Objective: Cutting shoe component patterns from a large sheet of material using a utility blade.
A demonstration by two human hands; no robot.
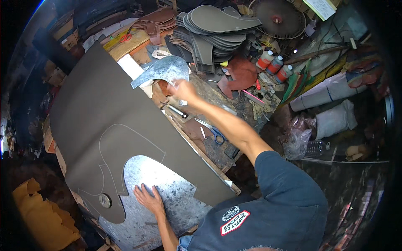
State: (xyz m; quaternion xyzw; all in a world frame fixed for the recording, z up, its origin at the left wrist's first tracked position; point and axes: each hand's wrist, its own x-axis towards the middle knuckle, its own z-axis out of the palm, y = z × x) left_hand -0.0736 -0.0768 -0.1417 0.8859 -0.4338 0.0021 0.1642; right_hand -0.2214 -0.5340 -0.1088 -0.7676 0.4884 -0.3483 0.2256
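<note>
My left hand (150, 200) lies with its fingers spread on a large speckled metal template (167, 180), near the template's curved edge. Under the template spreads a dark grey-brown sheet (92, 104), on which pale outlines of curved shapes are drawn. A round metal weight (105, 201) sits on the sheet to the left of the template. My right arm reaches across to the far side. There my right hand (183, 90) is smeared by motion, beside a smaller curved metal template (165, 69); whether it holds anything is unclear. Near it lies a dark, silver-ended cylindrical tool (177, 111).
Blue-handled scissors (217, 134) lie on the cluttered bench right of the sheet. Stacked grey cut pieces (222, 21) stand at the back, near a round fan (276, 20). Several bottles with red contents (264, 59) stand back right. Yellow material (44, 215) lies lower left.
</note>
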